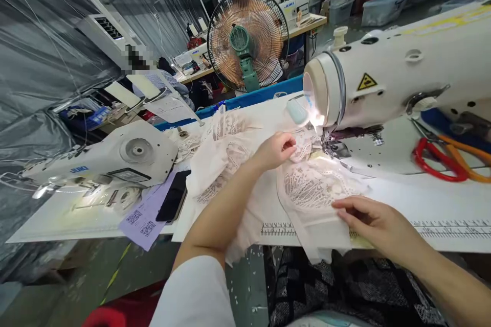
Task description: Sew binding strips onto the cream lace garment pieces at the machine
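A pale pink lace bra [307,187] lies on the white table under the lit head of a sewing machine [387,69]. One part of its lace reaches the presser foot [335,148]. My left hand [274,152] is at the lace's upper left edge, its fingers curled together on the fabric; the exact grip is partly hidden. At the lower right edge, my right hand [370,219] pinches the cloth between thumb and fingers. Beneath and behind my left forearm lies a heap of similar lace pieces [232,150].
Red-handled scissors [439,161] and an orange-handled pair [468,161] lie to the right. To the left are a phone [173,196], a purple printed sheet [143,222] and a second sewing machine [115,156]. A large fan [247,38] stands behind the table. A ruler strip [452,228] runs along the front edge.
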`<state>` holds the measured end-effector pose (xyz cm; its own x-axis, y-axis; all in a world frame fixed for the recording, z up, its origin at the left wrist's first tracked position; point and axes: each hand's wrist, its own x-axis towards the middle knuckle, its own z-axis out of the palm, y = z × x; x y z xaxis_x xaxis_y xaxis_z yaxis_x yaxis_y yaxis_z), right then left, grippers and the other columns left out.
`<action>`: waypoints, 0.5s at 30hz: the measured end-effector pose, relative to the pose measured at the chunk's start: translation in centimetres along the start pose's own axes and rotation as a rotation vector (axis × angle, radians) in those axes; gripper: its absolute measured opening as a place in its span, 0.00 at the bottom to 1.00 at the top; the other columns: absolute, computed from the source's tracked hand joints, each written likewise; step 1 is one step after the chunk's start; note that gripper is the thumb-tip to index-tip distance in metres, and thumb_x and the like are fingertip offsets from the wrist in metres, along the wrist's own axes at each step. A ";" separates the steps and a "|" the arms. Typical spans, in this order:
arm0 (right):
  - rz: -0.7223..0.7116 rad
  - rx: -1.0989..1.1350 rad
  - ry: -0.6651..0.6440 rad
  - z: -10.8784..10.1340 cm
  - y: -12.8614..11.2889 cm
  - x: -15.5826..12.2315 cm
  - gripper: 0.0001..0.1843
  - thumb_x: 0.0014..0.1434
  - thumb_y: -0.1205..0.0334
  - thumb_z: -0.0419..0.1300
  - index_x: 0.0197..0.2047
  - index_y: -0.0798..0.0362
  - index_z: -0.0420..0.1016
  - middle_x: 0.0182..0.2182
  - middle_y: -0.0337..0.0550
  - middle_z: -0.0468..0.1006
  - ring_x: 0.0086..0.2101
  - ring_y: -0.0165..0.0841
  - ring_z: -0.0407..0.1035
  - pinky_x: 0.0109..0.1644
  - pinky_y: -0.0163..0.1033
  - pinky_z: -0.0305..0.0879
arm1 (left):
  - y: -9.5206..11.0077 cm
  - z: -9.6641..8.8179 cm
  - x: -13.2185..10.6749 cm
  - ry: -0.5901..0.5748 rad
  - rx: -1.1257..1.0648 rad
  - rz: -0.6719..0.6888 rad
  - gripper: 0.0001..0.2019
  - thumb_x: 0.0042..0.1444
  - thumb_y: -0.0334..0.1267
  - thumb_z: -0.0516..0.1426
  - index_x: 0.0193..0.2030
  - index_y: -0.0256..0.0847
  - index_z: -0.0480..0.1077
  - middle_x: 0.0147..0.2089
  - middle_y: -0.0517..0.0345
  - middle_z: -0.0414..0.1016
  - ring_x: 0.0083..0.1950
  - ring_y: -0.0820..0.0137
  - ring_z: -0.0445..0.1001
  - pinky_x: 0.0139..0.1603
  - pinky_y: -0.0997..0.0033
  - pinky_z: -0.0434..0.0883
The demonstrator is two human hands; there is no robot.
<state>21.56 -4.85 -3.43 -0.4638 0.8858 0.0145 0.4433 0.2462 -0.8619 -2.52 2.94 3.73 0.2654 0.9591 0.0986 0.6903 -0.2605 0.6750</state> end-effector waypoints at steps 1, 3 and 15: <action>0.004 0.040 0.003 -0.1 0.2 -0.1 0.16 0.57 0.52 0.53 0.39 0.50 0.77 0.39 0.46 0.79 0.38 0.40 0.74 0.37 0.41 0.73 | 0.7 -0.6 -1.0 -0.003 0.165 0.018 0.02 0.52 0.31 0.52 0.31 0.39 0.66 0.34 0.57 0.68 0.34 0.71 0.67 0.35 0.71 0.63; -0.009 0.112 0.016 -0.3 0.6 -0.1 0.15 0.57 0.54 0.52 0.40 0.49 0.77 0.42 0.46 0.79 0.41 0.40 0.73 0.41 0.42 0.73 | 2.4 -1.0 -3.5 -0.046 0.384 0.071 0.06 0.55 0.31 0.50 0.28 0.40 0.65 0.31 0.58 0.67 0.32 0.71 0.66 0.31 0.72 0.61; -0.317 0.196 0.058 0.9 -3.8 1.6 0.17 0.53 0.62 0.50 0.39 0.52 0.78 0.35 0.43 0.80 0.33 0.34 0.74 0.37 0.40 0.71 | 4.1 11.4 -12.6 0.713 0.624 0.156 0.18 0.54 0.36 0.54 0.50 0.35 0.57 0.42 0.43 0.68 0.45 0.60 0.69 0.40 0.61 0.70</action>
<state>18.44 -4.75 -0.62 -0.5077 0.7998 0.3202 0.1272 0.4372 -0.8903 4.67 -11.49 -3.07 0.0549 0.6969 0.7151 0.9704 -0.2059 0.1261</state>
